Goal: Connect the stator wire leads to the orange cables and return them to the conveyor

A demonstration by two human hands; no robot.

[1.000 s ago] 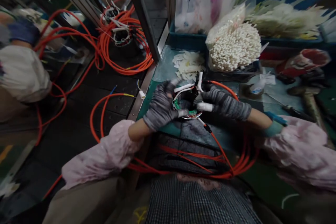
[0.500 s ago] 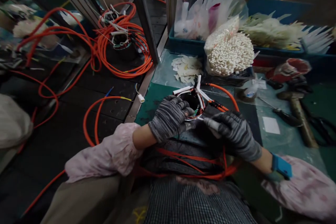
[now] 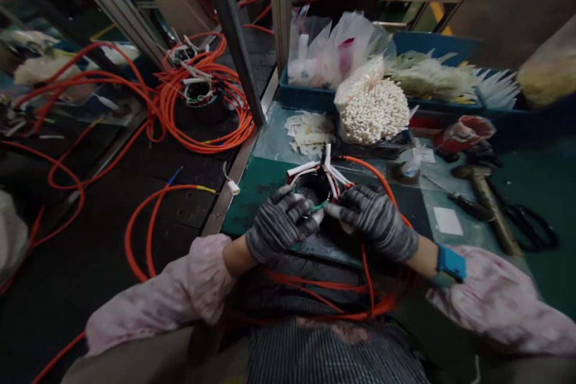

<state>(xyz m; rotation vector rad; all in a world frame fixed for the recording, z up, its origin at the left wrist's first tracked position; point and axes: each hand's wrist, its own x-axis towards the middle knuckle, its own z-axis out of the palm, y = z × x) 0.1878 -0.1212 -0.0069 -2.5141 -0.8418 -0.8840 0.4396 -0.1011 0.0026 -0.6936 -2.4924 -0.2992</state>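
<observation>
Left hand (image 3: 281,223) and right hand (image 3: 375,220), both gray-gloved, grip the round wired assembly (image 3: 315,189) from either side; an even hold should spare its white-sleeved leads (image 3: 302,170) strain.

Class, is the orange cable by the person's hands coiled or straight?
Coiled: the orange cable curves past the right hand and falls into loops in front of the person's body.

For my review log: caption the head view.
Grey-gloved left hand and right hand at white-sleeved wire ends of an orange cable.
</observation>
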